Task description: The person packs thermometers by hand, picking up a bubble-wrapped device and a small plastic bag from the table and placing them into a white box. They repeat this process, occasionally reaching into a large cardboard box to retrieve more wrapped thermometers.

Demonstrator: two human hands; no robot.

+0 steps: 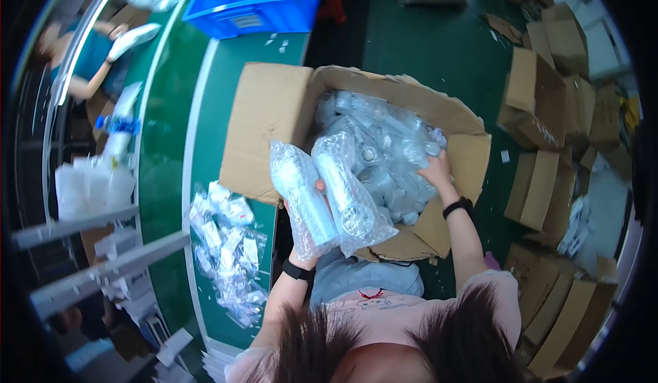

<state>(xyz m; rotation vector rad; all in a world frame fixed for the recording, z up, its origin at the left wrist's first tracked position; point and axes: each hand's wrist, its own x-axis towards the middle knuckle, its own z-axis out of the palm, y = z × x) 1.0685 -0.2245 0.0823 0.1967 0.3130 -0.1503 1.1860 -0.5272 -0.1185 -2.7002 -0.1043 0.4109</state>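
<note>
Room: a packing floor seen from above; green floor (439, 47) at far and right, stacked cartons (548, 102) along the right, a blue crate (260, 3) at far left.
Belt: a green conveyor (205, 129) runs near to far on the left; a heap of small clear bags (229, 246) lies on it, just left of the box.
Other person: a co-worker's arm (96, 75) shows at the far left, well apart from the box.
Box: an open brown box (274, 122) stands in the middle, flaps out, full of wrapped parts (384, 150).
Packs: two long bubble-wrapped packs (329, 191) stand up at the box's near left edge, side by side, long axis running near to far and leaning slightly left.
Left hand: the left hand (305, 229) is closed around the lower ends of both packs; a thumb shows between them; a black band sits on the wrist.
Right hand: the right hand (436, 170) is down in the right side of the box, fingers curled onto the wrapped parts; whether it has one gripped I cannot tell.
Key relation: the held packs lie left of the right hand, apart from it, with the pile between; the right hand is the one nearer the loose parts.
</note>
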